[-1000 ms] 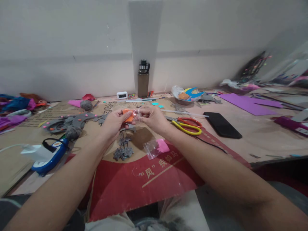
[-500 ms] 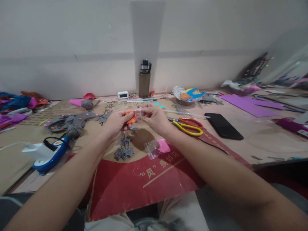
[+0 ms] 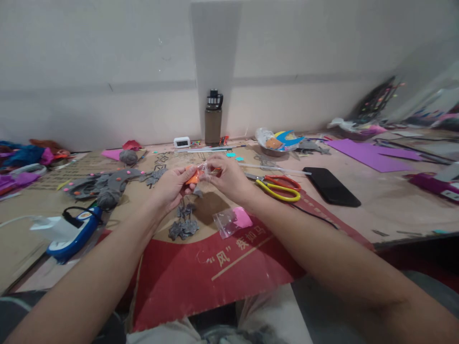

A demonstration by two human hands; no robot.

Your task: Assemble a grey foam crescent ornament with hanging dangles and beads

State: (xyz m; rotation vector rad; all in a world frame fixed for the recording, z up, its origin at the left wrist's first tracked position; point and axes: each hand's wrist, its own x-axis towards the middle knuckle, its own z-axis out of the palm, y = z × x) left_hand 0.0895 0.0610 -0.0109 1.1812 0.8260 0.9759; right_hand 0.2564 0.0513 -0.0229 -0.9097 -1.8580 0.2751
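A crowded craft table leaves little free room at its left edge. A heap of coloured fabric scraps lies at nine o'clock from the hands, and a blue glue gun rests at eight o'clock, its cord trailing off to the left. A grey felt crescent dotted with orange sits at ten o'clock.

The clearest stretch is at six o'clock, where a red-printed cardboard sheet lies mostly bare. It overhangs the table's near edge above the person's lap.

Both forearms reach in from the lower corners and meet above the middle of the cardboard. The left hand is curled, thumb and fingers pinching the orange end of a small clear bag. The right hand faces it, fingertips nipping the bag's other end, so the hands nearly touch.

The bag is held clear of the table between the two hands. It is crumpled, see-through plastic with orange pieces bunched inside; how many cannot be told.

Just below the hands, at six o'clock, lies a cluster of grey felt cutouts. A second clear bag with something pink in it lies at five o'clock.

At twelve o'clock a water bottle stands against the wall, with a small white clock beside it. To the right, at three o'clock, scissors with yellow and orange handles lie near the right wrist, and a black phone lies beyond them. Purple sheets are spread at two o'clock, towards the cluttered right edge.
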